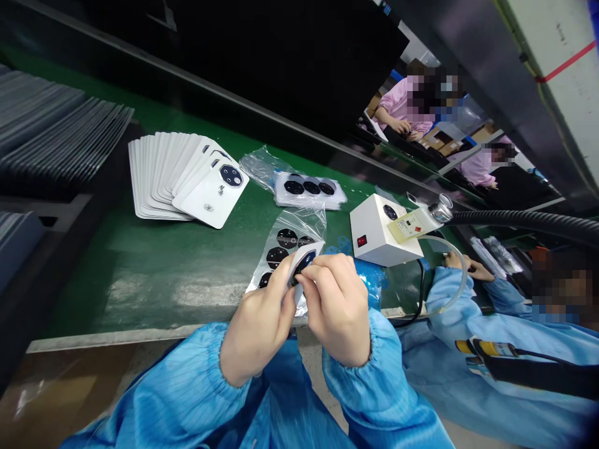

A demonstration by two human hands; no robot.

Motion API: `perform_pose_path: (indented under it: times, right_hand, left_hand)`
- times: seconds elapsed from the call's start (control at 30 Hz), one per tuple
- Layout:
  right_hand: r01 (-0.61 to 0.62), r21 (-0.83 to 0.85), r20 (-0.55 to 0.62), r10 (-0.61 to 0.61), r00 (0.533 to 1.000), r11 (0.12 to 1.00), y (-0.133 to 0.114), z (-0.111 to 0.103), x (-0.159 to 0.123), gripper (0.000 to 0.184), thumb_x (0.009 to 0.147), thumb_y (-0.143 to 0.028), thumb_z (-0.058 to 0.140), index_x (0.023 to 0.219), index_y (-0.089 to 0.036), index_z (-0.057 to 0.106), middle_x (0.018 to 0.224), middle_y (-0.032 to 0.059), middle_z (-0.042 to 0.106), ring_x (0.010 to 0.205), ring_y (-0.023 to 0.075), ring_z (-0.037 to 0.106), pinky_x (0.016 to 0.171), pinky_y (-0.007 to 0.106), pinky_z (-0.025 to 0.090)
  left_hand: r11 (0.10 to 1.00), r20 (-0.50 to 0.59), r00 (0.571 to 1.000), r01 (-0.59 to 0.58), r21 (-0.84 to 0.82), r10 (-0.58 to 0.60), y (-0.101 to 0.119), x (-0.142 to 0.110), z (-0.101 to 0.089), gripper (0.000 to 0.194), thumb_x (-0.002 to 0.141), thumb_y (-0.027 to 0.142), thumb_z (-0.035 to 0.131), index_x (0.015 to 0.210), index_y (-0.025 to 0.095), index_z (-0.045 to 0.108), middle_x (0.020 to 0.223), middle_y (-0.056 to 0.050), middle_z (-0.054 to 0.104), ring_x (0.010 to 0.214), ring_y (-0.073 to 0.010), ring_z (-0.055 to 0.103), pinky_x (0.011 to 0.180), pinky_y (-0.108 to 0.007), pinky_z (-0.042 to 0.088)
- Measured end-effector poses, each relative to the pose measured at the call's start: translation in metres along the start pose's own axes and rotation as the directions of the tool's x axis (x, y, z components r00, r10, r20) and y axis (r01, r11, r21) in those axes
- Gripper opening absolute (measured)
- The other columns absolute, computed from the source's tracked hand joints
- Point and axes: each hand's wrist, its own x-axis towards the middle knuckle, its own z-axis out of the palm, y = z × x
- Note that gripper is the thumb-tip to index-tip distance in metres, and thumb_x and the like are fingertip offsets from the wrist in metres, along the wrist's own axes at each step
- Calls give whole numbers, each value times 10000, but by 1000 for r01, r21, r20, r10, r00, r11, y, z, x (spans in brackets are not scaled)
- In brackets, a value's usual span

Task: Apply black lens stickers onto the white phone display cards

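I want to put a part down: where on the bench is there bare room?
The widest bare patch of green bench is between the fanned white panels, the near edge and the sticker sheet. Crowded: around the left hand and right hand, then rightward, with blue film and white box.

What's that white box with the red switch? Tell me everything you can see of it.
The white box is a plain, matte casing, perhaps plastic or painted metal, with a small red switch on one face. It sits on the green work surface, beyond and right of the right hand. A dark round piece shows on top, beside a yellowish bottle. Whether the nearby black cord joins it is hidden. No hand touches it.
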Motion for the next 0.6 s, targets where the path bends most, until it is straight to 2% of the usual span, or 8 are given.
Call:
perform_pose_path:
  times: [0.13, 0.23, 0.3, 0.4, 0.47, 0.6]
  right_hand:
    - [10, 14, 10, -10, 1000, 1000, 2, 1, 1, 150, 849, -72, 445, 752, -130, 544, 762, 77, 566, 717, 165, 478, 634, 320, 385]
    - [13, 16, 15, -13, 1000, 1000, 3, 3, 1, 154, 850, -70, 451, 746, -133, 545, 761, 70, 568, 717, 159, 478, 639, 315, 384]
    - [15, 13, 18, -15, 1000, 1000, 4, 3, 2, 150, 851, -71, 460, 747, -135, 547, 758, 65, 569, 717, 156, 478, 640, 311, 383]
    - [13, 12, 25, -13, 1000, 1000, 3, 3, 1, 137, 855, -83, 476, 753, -135, 551, 761, 62, 573, 716, 151, 476, 636, 306, 380]
    - [4, 10, 27, -5, 1000, 1000, 3, 2, 1, 140, 862, -93, 472, 759, -135, 555, 764, 63, 577, 714, 150, 474, 637, 306, 380]
    - [-2, -1, 33, 2, 999, 1000, 2, 3, 3, 156, 876, -106, 449, 765, -133, 556, 770, 71, 582, 726, 158, 484, 650, 313, 393]
  left_hand:
    - [1000, 14, 1000, -17, 13, 17, -3, 0, 0, 466, 906, 156, 395, 1358, 143, 282, 879, -50, 739, 616, -188, 702, 516, -235, 513]
    - [999, 24, 999, -38, -1, 38, -6, 1, 0, 490, 905, 151, 390, 1377, 149, 260, 924, -62, 733, 678, -187, 707, 565, -235, 528]
    - [999, 26, 998, -49, -16, 50, -8, 1, 0, 551, 902, 144, 393, 1415, 167, 194, 976, -62, 723, 676, -170, 703, 574, -225, 530]
    - [997, 19, 997, -73, -29, 74, -11, 1, -2, 679, 898, 135, 392, 1455, 212, 12, 952, -39, 726, 582, -152, 674, 530, -230, 521]
    - [994, 14, 995, -101, -39, 101, -11, 2, -2, 711, 890, 116, 386, 1453, 271, -19, 1036, -32, 705, 618, -145, 675, 577, -237, 534]
    - [991, 23, 992, -119, -59, 120, -10, 3, -1, 698, 872, 72, 386, 1447, 324, 80, 1256, -29, 597, 807, -135, 682, 710, -225, 539]
